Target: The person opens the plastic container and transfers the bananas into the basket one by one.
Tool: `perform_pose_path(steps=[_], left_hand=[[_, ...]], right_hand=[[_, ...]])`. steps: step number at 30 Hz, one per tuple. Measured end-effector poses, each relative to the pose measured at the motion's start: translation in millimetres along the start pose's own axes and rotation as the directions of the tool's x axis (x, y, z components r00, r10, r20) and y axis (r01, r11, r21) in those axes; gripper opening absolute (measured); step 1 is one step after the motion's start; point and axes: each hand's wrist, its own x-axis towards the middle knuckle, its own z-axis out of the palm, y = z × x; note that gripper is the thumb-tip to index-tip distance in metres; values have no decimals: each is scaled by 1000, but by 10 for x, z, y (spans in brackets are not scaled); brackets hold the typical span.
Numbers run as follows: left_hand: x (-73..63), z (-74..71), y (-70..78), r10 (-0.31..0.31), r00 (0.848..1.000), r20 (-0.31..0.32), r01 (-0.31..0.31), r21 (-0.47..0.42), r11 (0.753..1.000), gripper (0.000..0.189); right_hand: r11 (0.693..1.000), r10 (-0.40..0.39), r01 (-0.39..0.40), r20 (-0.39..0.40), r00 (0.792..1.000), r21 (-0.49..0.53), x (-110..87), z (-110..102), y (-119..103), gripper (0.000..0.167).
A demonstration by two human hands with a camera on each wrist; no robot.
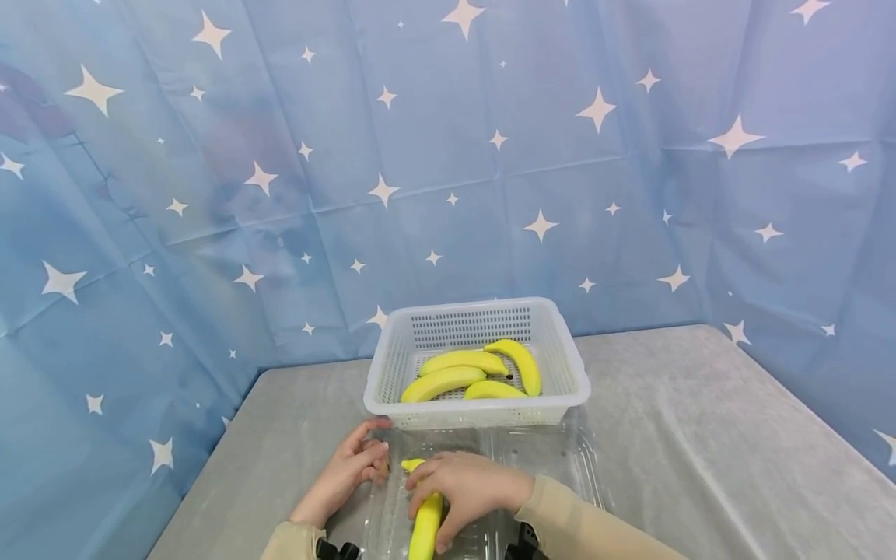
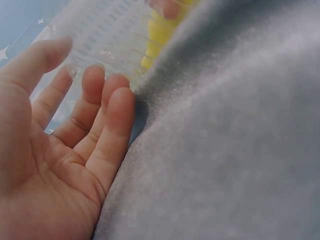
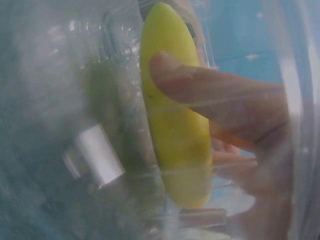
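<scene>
A yellow banana [image 1: 425,529] lies lengthwise in the left half of a clear plastic container [image 1: 542,467]. My right hand [image 1: 470,490] grips it from above, thumb on one side and fingers on the other. In the right wrist view, the thumb presses on the banana [image 3: 175,130], seen through the clear plastic. Beside the container's left edge is my left hand [image 1: 353,467], its fingers loosely bent and apart from the thumb. In the left wrist view, the left hand [image 2: 65,135] holds nothing; whether its fingertips touch the plastic I cannot tell.
Just behind the container stands a white perforated basket [image 1: 477,406] with several bananas [image 1: 462,362] in it. Grey cloth [image 1: 672,435] covers the table. A blue curtain with white stars [image 1: 448,140] hangs behind and along the sides.
</scene>
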Motion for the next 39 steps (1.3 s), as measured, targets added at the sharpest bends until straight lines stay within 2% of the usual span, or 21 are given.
perform_pose_path(steps=[9,18,30,39], left_hand=[[2,-10,18,5,1000,14,-5,-2,1000,44],[-2,2,-10,23,1000,19,-23,-5,1000,44],[-4,-5,-19,21,1000,9,-21,-6,1000,44],[-1,-4,-22,25,1000,13,-25,-3,1000,46]], right_hand=[[999,-34,35,-14,999,22,-5,-20,1,42],[998,-31,33,-42,999,49,-16,-60,-41,43],[998,-41,43,-54,998,39,-64,-219,-153,43],[996,-87,86,-72,994,-15,-131,-318,-210,43]])
